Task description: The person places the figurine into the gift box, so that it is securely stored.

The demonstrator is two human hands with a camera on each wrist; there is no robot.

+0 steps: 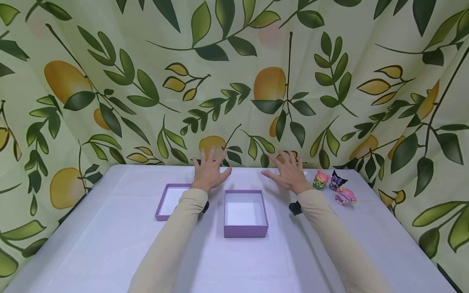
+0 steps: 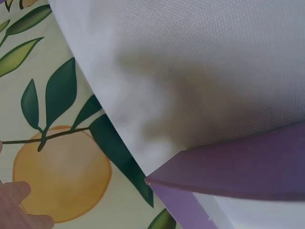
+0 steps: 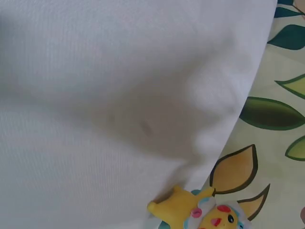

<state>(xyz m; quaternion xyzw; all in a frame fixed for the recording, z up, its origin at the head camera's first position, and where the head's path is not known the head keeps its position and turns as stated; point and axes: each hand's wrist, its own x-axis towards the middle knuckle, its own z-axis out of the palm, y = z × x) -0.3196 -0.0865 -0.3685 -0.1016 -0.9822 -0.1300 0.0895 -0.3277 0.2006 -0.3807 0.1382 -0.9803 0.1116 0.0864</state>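
My left hand is held with its fingers spread near the table's far edge, holding nothing. Its fingertips show at the lower left of the left wrist view. Partly under that forearm is a shallow purple-rimmed tray or lid with a white inside. Between my arms stands an open purple box, white within, no contents visible. My right hand is likewise spread and holds nothing. Right of it are a pink-and-green figurine, a black-and-purple one and a pink one.
A white cloth covers the table. Behind it hangs a leaf-and-fruit curtain. In the right wrist view, a yellow figurine lies at the bottom near the table edge. A purple box wall crosses the left wrist view's lower right.
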